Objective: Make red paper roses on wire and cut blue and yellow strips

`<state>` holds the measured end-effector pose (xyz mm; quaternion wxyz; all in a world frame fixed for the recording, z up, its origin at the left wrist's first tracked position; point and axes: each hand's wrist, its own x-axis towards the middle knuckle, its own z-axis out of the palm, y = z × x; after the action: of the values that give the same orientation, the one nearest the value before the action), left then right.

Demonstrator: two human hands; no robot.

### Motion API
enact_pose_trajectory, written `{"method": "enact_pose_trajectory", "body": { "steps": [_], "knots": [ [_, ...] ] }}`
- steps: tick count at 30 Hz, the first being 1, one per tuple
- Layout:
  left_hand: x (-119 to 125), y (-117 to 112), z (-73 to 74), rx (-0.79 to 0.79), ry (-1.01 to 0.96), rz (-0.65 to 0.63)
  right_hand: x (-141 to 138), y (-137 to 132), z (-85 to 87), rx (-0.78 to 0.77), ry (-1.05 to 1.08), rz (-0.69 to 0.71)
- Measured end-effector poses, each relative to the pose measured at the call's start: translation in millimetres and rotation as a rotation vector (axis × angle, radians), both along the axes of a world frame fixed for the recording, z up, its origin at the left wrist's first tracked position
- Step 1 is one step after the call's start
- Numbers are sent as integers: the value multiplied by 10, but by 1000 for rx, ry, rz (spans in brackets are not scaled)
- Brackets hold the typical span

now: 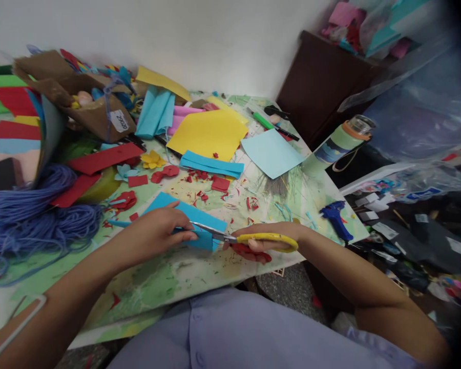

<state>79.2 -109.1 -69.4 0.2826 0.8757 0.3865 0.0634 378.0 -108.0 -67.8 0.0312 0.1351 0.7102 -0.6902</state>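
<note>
My left hand (pixel 167 230) is closed on a blue craft sheet (pixel 203 239), thumb and fingers pinching it near the table's front edge. More blue sheet (pixel 200 212) lies flat just behind. My right hand (pixel 259 245) is closed round the handles of scissors (pixel 267 237) with a large yellow loop. Their metal blades point left and lie across the blue sheet beside my left fingers. Something red (pixel 250 253) shows under my right fingers; whether it is part of the handles I cannot tell. Past the blades are a folded blue strip (pixel 212 164) and a small red rectangle (pixel 220 184).
Blue yarn (pixel 34 220) and a brown paper bag (pixel 96 110) crowd the left. Yellow sheet (pixel 207 134) and pale blue paper (pixel 272 152) lie behind. A blue glue gun (pixel 336 220) and a bottle (pixel 341 138) stand at the right. Red scraps (pixel 202 196) litter the tabletop.
</note>
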Motion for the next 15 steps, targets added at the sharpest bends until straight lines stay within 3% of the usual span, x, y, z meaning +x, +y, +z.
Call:
{"method": "enact_pose_trajectory", "body": {
  "steps": [7,15],
  "knots": [
    [28,15,34,-31,80,52,31,-68,-38,-222,-70,-176],
    [36,30,71,-66,95,60,48,-82,-109,-278,-103,-249]
  ]
}}
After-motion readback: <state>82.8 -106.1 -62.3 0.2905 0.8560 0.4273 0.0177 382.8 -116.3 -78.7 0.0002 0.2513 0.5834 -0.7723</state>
